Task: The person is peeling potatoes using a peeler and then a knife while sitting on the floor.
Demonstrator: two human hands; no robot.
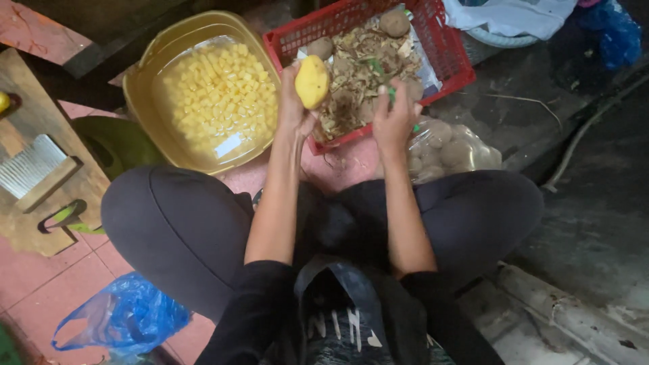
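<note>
My left hand [292, 101] holds a peeled yellow potato [311, 81] up over the near edge of a red plastic crate [451, 57]. My right hand [393, 116] is closed around a green-handled peeler [391, 93], just right of the potato. The crate holds potato peelings and a few unpeeled potatoes [395, 23]. A yellow basin [150, 74] to the left is full of water and diced potato cubes [220, 94]. I am squatting, with my knees below both hands.
A clear bag of unpeeled potatoes [449, 149] lies right of my right hand. A wooden board with a metal crinkle cutter [30, 165] sits at the left. A blue plastic bag [125, 318] lies on the red tiles near my left knee.
</note>
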